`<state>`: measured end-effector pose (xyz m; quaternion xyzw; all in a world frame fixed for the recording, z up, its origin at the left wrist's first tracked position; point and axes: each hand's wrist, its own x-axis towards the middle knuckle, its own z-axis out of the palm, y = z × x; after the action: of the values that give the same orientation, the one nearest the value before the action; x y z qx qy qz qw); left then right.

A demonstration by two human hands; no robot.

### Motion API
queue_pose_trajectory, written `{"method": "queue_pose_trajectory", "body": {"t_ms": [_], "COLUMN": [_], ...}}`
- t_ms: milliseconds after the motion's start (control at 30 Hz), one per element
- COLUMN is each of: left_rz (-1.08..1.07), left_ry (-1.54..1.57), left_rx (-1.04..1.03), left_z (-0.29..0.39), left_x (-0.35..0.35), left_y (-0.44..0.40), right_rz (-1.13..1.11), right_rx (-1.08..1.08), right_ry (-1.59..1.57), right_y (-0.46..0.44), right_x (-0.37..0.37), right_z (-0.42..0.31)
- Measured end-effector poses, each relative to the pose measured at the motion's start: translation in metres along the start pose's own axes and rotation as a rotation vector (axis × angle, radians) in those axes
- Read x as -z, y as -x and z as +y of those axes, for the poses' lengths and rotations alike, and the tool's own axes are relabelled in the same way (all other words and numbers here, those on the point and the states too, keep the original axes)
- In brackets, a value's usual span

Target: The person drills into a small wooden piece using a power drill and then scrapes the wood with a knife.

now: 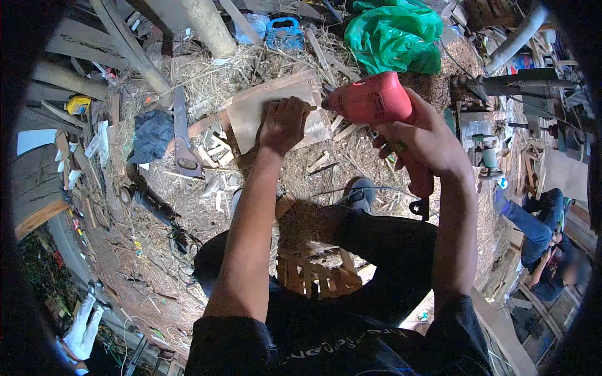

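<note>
My right hand (426,135) is wrapped around the handle of a red power drill (376,100), whose nose points left. The drill's tip is close to the fingers of my left hand (285,125). That hand is closed and rests over a flat wooden board (244,119) on the ground. A small pale piece shows at its fingertips, too small to name. A handsaw (182,138) lies left of the board, beside a crumpled black plastic bag (152,136).
Wood scraps and shavings cover the ground. A green plastic bag (392,37) and a blue container (285,34) lie at the back. Wooden posts (210,28) stand behind. A bench grinder-like tool (488,153) is at right, near a seated person (542,232). A cable (382,188) crosses near my foot.
</note>
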<state>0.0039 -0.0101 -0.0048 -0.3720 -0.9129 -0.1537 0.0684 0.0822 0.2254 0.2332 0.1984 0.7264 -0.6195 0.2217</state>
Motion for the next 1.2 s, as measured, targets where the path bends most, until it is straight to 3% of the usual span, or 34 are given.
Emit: {"method": "queue_pose_trajectory", "body": {"t_ms": [400,1200], "left_rz": [0.077,-0.024], "left_ry": [-0.078,0.006], "left_rx": [-0.036,0.03], "left_z": [0.001,-0.001], "left_x": [0.001,-0.002], "left_y": [0.002,0.004], "right_rz": [0.007,-0.004], "right_rx": [-0.008,-0.041], "right_ry": [0.026,0.051], "right_y": [0.004,0.001], "right_x": [-0.003,0.007], "right_z": [-0.007,-0.002]}}
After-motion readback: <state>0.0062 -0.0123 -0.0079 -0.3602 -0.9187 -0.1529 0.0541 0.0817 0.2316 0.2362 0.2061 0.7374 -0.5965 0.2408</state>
